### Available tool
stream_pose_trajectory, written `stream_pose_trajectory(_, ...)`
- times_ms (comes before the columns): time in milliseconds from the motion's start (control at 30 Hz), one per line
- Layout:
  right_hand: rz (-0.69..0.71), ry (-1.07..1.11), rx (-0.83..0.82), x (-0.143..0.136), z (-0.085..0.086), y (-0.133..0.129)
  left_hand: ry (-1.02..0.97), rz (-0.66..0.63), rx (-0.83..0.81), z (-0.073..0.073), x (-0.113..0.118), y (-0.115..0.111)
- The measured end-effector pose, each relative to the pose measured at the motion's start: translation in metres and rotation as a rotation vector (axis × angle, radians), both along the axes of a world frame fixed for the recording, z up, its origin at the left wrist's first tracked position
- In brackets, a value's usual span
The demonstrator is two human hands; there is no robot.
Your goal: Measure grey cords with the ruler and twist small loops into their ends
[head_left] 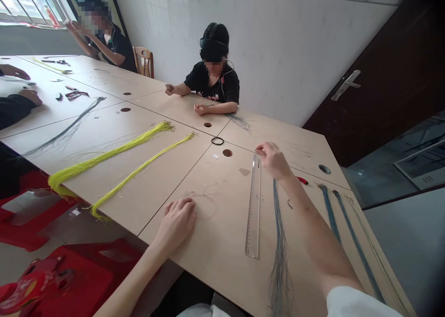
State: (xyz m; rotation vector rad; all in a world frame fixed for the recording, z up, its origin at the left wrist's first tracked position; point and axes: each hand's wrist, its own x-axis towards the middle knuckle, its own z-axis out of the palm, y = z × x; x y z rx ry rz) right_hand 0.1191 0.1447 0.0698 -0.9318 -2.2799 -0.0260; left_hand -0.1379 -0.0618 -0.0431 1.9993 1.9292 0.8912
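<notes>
My left hand (179, 222) rests on the table near its front edge, fingers curled under and closed; what they hold, if anything, is hidden. Thin loose strands (208, 199) lie just beyond it. My right hand (273, 159) is at the far end of a clear ruler (253, 210), with thumb and fingers pinched together. Anything in that pinch is too fine to make out. Below the same hand, a bundle of grey-blue strands (278, 243) runs toward me, right of the ruler. A red-handled tool (302, 180) shows partly behind my right forearm.
Yellow strand bundles (114, 161) lie to the left, more blue bundles (354, 243) to the right. A black ring (217, 141) sits by a table hole (227, 153). Across the table sits a person (215, 80); others are at left. Red stools (86, 275) stand below.
</notes>
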Motion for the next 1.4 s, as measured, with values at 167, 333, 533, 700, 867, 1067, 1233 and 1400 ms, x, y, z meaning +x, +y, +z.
stream_pose_trajectory(167,0.048,0.124,0.243,0.008,0.035,-0.030,-0.164,0.095,0.078,0.030,-0.009,0.022)
stream_pose_trajectory(333,0.273,0.032,0.301,-0.013,0.043,-0.068,-0.522,-0.112,0.103,0.090,0.040,0.046)
stream_pose_trajectory(533,0.348,-0.010,0.289,-0.021,0.038,-0.082,-0.883,-0.370,-0.056,0.121,0.073,0.060)
stream_pose_trajectory(700,0.228,0.179,0.144,-0.022,0.027,-0.089,-0.959,-0.305,-0.052,0.115,0.072,0.058)
stream_pose_trajectory(867,0.166,0.308,-0.223,-0.032,0.022,-0.107,-0.900,-0.212,0.026,0.111,0.074,0.056)
stream_pose_trajectory(1067,0.156,0.370,-0.421,-0.031,0.025,-0.106,-0.779,-0.214,0.017,0.100,0.074,0.053)
stream_pose_trajectory(1233,0.027,0.573,-0.288,-0.005,0.058,-0.101,-0.685,-0.146,-0.031,0.068,0.050,0.058)
stream_pose_trajectory(1400,-0.080,0.822,-0.009,0.045,0.099,-0.102,-0.628,-0.026,-0.061,0.035,0.018,0.068)
